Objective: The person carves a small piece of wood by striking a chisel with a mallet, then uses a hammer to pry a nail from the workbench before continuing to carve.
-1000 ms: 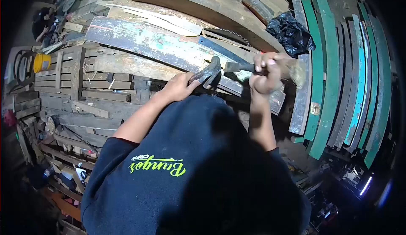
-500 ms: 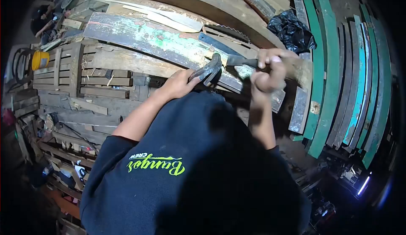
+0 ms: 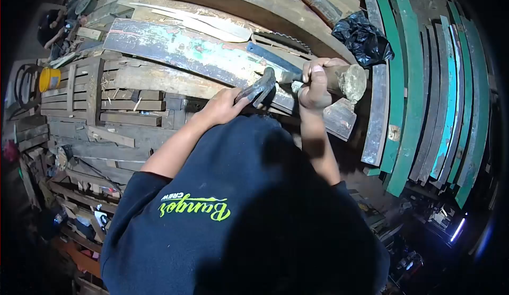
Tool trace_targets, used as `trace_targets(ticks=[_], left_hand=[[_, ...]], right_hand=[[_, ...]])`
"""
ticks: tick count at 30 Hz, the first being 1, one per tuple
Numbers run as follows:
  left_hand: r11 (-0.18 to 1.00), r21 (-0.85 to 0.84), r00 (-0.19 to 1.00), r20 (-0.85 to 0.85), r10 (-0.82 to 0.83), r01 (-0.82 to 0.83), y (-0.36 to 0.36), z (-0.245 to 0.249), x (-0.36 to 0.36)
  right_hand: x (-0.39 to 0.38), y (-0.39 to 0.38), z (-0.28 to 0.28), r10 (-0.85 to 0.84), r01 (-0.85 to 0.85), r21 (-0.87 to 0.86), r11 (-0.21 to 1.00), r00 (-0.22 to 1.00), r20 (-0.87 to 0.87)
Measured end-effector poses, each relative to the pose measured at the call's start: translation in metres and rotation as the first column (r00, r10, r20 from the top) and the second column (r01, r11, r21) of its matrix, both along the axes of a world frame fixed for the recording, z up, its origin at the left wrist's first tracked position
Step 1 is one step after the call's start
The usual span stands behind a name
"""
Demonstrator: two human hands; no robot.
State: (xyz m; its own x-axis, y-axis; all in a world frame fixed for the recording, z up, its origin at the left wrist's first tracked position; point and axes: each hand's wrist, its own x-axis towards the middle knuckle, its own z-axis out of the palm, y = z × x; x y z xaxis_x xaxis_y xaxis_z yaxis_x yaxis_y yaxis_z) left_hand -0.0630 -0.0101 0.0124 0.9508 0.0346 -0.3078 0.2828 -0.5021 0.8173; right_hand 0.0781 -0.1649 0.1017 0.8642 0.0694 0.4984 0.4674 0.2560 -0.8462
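As L hand (image 3: 222, 106) holds it, bar (image 3: 260, 88) (curved) looks dark.

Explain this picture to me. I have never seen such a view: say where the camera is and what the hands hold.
No machine here: a person works with two bare hands. The single camera sits on that person's head and looks down, so the dark blue shirt with bright green lettering fills the lower half. The left hand grips a dark curved metal tool. The right hand is closed round a wooden-handled tool with a metal shank. Both tools come close together over a worn plank with flaking green and red paint, lying on rough bare wooden boards. Green-painted curved planks and a black plastic bag lie to the right.
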Motion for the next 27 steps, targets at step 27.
trace_targets(ticks=[27], left_hand=[[0.999, -0.049, 1.0, 0.018, 0.0, 0.001, 0.001, 0.004, -0.002]], right_hand=[[-0.013, -0.004, 0.018, 0.162, -0.138, 0.24, 0.961, 0.984, -0.08]])
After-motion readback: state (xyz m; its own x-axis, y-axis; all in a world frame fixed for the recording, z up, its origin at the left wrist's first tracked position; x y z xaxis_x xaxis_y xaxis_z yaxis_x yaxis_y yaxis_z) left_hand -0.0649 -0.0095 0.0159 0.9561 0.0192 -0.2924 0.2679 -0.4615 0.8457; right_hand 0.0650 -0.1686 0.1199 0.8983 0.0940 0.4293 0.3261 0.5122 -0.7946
